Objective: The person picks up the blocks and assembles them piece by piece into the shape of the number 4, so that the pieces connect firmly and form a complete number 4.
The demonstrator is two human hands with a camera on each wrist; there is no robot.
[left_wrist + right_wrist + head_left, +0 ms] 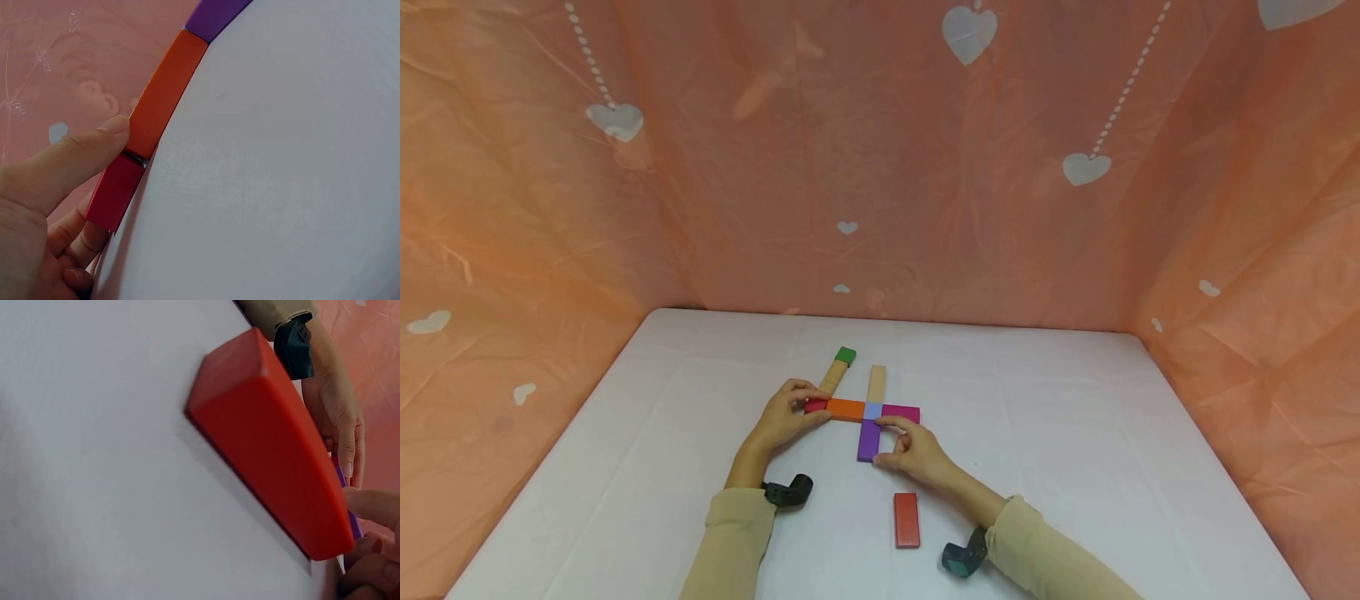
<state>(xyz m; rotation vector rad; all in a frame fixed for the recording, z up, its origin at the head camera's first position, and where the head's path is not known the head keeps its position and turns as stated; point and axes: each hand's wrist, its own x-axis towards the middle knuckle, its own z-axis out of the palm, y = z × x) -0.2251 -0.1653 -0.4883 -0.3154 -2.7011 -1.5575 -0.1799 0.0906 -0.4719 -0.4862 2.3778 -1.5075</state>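
Flat coloured wooden blocks lie joined in a pattern on the white table. My left hand [784, 417] is around the short crimson block [116, 192] at the pattern's left end. Its thumb touches the near end of the orange block [846, 409], and its other fingers are at the crimson block's far side. My right hand [922, 454] holds the purple block [868, 441] along its right side, forefinger near the top and thumb at the lower end. A light blue square [872, 411] joins the orange, purple and magenta [902, 413] blocks.
A loose red block [906, 521] lies near the right forearm, apart from the pattern. Two plain wood strips [877, 384] reach towards the back, the left one tipped with a green block [846, 357]. An orange curtain [880, 167] with hearts surrounds the white table [1075, 433].
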